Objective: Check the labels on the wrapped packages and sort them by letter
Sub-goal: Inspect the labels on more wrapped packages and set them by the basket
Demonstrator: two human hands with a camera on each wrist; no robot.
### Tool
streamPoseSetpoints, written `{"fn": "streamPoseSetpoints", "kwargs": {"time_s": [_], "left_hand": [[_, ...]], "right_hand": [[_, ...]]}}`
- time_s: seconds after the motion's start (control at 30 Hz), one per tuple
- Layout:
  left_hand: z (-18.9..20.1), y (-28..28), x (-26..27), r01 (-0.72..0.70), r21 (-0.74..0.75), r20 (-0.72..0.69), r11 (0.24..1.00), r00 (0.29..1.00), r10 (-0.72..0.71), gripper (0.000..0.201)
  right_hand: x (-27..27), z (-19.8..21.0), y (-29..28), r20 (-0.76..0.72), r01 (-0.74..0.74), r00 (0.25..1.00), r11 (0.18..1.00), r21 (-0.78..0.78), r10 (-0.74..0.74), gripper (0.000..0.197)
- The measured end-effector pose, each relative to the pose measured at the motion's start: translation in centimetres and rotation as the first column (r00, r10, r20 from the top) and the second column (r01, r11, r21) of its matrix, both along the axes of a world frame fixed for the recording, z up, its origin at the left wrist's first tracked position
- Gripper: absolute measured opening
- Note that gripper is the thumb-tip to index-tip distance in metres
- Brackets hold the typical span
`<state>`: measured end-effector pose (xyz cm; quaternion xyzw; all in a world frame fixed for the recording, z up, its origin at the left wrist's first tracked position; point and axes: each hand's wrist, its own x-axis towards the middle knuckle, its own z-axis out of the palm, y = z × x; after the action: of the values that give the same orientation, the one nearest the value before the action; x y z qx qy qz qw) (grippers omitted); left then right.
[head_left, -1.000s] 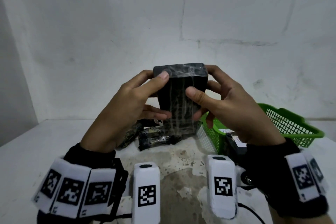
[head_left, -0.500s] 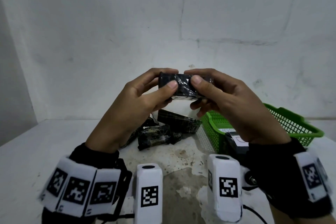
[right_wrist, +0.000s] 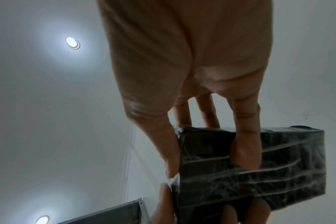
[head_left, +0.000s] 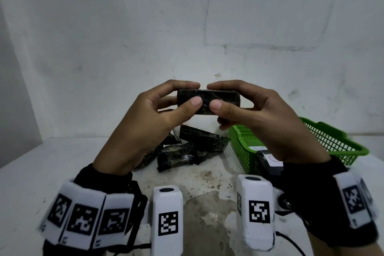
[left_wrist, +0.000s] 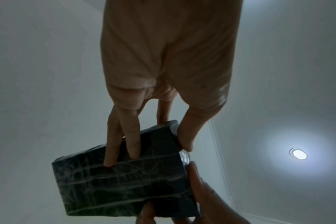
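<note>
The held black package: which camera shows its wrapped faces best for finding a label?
The left wrist view: the package fills it with one broad taped face and no label showing. The right wrist view shows another broad face, partly covered by fingers. The head view gives only a narrow side between both thumbs.

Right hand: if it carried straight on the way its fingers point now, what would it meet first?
The right hand points toward the left hand, both gripping the black wrapped package. Pushed on, its fingertips would meet the left hand's fingertips almost at once; the thumbs nearly touch. Depth is unclear.
</note>
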<state>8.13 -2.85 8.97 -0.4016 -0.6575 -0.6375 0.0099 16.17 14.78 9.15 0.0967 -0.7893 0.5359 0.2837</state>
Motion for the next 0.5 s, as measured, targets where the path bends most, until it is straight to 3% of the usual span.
{"fn": "streamPoseSetpoints", "kwargs": {"time_s": [0.5], "left_hand": [[-0.04, 0.37, 0.43, -0.023, 0.018, -0.040, 1.000, 0.999, 0.023, 0.035]], "right_hand": [[-0.08, -0.01, 0.50, -0.030, 0.010, 1.000, 1.000, 0.010, -0.009, 0.046]]}}
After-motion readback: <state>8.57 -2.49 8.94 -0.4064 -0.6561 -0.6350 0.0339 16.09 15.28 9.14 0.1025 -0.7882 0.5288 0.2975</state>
